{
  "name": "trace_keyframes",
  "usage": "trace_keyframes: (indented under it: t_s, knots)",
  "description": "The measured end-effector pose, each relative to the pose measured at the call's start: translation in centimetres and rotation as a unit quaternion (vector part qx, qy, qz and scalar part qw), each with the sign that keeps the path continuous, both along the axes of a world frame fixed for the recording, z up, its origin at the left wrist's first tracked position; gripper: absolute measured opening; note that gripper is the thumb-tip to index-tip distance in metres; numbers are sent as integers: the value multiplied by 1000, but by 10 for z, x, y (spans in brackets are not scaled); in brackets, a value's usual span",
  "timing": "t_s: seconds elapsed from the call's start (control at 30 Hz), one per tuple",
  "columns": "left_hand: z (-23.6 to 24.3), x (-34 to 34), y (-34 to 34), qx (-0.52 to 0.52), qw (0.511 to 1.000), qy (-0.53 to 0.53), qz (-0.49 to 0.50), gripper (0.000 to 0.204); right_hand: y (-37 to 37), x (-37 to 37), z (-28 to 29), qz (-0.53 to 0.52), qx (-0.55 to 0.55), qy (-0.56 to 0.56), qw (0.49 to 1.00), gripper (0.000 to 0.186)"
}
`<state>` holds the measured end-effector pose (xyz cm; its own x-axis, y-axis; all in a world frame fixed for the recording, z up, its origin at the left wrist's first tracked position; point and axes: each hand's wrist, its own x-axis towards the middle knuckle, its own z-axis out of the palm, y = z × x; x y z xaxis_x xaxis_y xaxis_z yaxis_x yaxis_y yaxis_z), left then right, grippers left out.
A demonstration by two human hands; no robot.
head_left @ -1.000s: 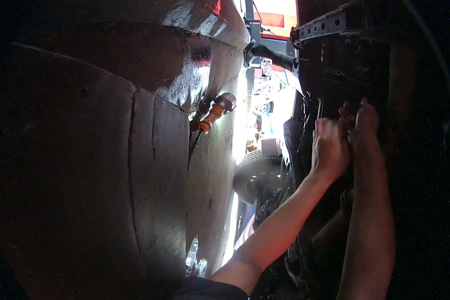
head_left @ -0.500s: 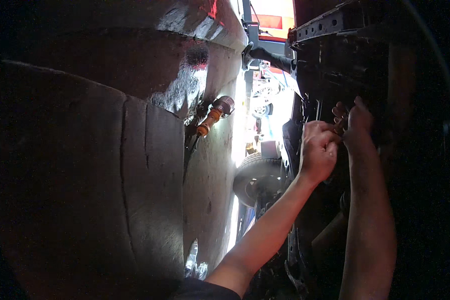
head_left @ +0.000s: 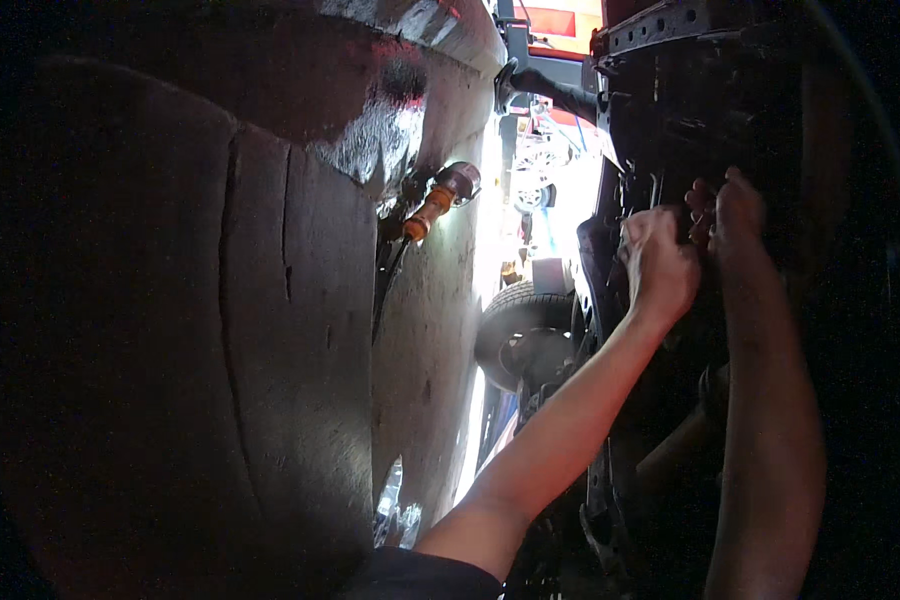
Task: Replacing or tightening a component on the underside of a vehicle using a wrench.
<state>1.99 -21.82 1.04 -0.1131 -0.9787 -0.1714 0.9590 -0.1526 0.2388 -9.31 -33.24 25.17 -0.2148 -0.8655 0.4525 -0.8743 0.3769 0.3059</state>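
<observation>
My left hand (head_left: 662, 262) is raised against the dark underside of a vehicle (head_left: 710, 110), its fingers curled closed. Whatever they hold, if anything, is hidden. Just to its right, my right hand (head_left: 738, 215) is lifted to the same dark area with its fingers bent inward. Shadow hides what lies between those fingers. A narrow dark gap separates the two hands. Close by on the left runs a dark metal frame edge (head_left: 592, 265).
An orange-handled work lamp (head_left: 430, 212) with a cable rests on the worn grey surface (head_left: 310, 400) at left. Beyond stand a tyre (head_left: 525, 335), a dark lift arm (head_left: 560, 92) and a red structure (head_left: 555, 25). A dim pipe-like shape (head_left: 675, 445) lies behind my right forearm.
The whole view has shifted, so everything sits slightly higher and farther right. My left fingers, which were against my right hand, are now a little apart from it.
</observation>
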Motion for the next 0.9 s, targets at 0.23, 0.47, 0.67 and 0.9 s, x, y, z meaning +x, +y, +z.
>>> trace_keyframes:
  t_s: [0.23, 0.47, 0.67, 0.9]
  knots:
    - [-39, -9, 14, 51, 992, -68, 96, 19, 40, 58, -157, 62, 5, -328, 943, 25]
    - [5, -22, 15, 8, 998, 35, 50, 16, -13, 126, -172, -131, -345, 27, 929, 25]
    - [24, -12, -6, 73, 994, 80, 30, 17, 54, 141, -134, 118, 91, -186, 971, 27]
    - [-13, -9, -10, 140, 988, 11, 57, 10, 31, 160, -204, -118, -194, -124, 966, 28]
